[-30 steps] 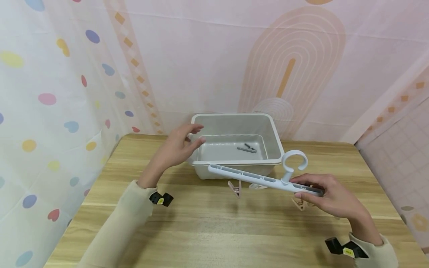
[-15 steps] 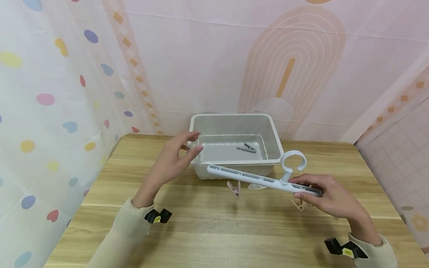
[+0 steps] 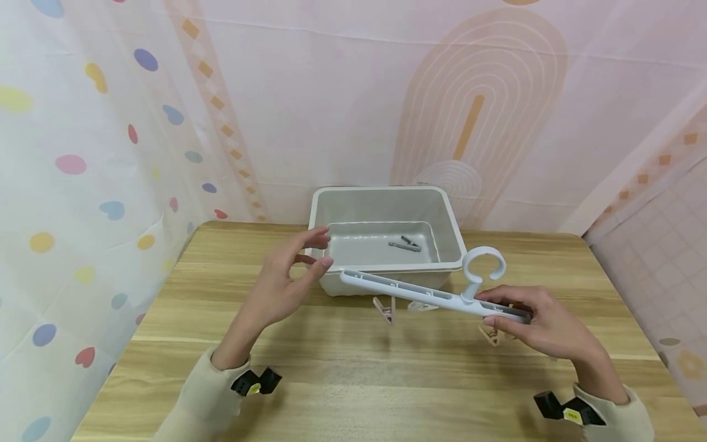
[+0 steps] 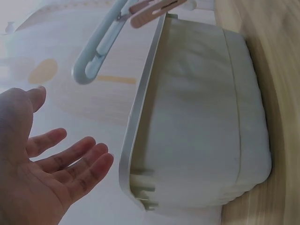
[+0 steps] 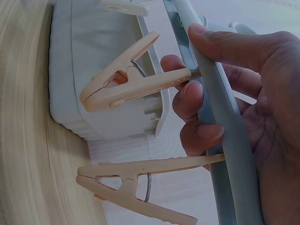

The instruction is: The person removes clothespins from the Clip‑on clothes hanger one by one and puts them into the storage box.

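Observation:
My right hand grips the right end of a pale blue clip hanger, thumb in front and fingers behind, holding it over the table with its hook up. Clothespins hang from the bar: a pink one, a whitish one and peach ones at the right. In the right wrist view, two peach clothespins, one upper and one lower, dangle by the gripping fingers. My left hand holds nothing; its fingers are loosely spread near the hanger's left end, beside the basin.
A light grey basin stands at the back of the wooden table, behind the hanger. On its floor lies a dark grey clip. Patterned curtains rise behind the table and along the left side.
My left hand has drawn back from over the basin's left rim, moving down and toward me. The right hand and the hanger have stayed almost still.

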`<action>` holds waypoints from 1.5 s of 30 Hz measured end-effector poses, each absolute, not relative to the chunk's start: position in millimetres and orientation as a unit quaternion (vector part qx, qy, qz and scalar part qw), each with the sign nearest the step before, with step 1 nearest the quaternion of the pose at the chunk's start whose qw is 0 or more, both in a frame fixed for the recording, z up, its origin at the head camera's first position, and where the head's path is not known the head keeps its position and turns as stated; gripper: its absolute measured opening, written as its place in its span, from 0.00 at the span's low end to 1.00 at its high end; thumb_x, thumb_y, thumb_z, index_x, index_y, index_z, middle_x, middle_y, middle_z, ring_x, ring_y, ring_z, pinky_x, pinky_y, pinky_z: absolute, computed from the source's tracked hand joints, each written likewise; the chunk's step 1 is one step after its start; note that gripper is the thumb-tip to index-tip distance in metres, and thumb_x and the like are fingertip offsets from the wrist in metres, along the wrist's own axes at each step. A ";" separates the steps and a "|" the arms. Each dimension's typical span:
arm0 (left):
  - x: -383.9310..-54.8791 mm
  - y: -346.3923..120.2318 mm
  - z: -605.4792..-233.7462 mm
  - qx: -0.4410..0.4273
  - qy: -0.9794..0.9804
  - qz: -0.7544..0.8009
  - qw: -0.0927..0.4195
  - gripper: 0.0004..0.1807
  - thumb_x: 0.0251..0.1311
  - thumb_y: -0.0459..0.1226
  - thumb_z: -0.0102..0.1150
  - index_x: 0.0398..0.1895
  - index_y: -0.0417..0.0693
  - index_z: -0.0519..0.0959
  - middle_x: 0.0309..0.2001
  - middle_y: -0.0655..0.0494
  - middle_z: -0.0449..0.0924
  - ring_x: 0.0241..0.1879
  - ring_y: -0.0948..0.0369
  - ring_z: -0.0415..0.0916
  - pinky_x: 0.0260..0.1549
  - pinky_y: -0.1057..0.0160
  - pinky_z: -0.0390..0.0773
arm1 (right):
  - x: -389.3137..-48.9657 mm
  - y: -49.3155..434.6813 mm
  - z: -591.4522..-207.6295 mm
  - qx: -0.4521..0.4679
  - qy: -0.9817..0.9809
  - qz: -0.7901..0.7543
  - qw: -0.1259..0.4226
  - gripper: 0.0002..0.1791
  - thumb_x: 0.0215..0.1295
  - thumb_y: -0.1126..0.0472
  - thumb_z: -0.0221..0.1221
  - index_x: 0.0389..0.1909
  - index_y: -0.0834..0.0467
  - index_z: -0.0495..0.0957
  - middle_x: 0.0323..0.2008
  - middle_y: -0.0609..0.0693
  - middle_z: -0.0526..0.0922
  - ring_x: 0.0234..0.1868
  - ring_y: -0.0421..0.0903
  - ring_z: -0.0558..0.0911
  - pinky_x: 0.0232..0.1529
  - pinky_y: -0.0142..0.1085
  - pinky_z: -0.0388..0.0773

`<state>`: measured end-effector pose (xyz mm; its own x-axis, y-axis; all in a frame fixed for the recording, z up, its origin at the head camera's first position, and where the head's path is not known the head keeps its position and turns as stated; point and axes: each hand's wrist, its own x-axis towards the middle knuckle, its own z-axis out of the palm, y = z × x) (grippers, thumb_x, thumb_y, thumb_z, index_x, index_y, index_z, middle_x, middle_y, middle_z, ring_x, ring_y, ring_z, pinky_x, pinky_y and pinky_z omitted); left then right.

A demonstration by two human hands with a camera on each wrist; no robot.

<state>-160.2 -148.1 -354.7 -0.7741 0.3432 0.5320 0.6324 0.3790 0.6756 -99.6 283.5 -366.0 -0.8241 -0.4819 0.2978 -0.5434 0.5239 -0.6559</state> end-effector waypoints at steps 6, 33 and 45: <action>-149.1 -146.3 -358.2 -0.296 -0.803 -0.494 0.152 0.31 0.68 0.30 0.64 0.73 0.52 0.70 0.57 0.50 0.83 0.56 0.54 0.81 0.48 0.65 0.83 | -100.7 282.5 -365.0 0.296 -0.871 0.390 0.039 0.23 0.60 0.69 0.71 0.53 0.43 0.83 0.40 0.40 0.88 0.31 0.34 0.82 0.33 0.28 0.79; -119.2 -136.4 -387.3 -0.266 -0.783 -0.558 0.069 0.29 0.70 0.32 0.61 0.72 0.55 0.69 0.55 0.49 0.84 0.50 0.51 0.84 0.44 0.62 0.85 | -99.0 277.1 -364.1 0.283 -0.868 0.406 0.046 0.24 0.58 0.71 0.72 0.53 0.47 0.84 0.40 0.42 0.89 0.31 0.34 0.82 0.30 0.28 0.79; -119.7 -124.4 -403.2 -0.276 -0.765 -0.582 0.022 0.22 0.72 0.33 0.59 0.67 0.51 0.72 0.56 0.48 0.83 0.51 0.47 0.83 0.45 0.60 0.85 | -96.6 275.0 -366.3 0.278 -0.869 0.406 0.049 0.24 0.59 0.70 0.72 0.53 0.46 0.84 0.39 0.43 0.88 0.27 0.34 0.81 0.28 0.28 0.78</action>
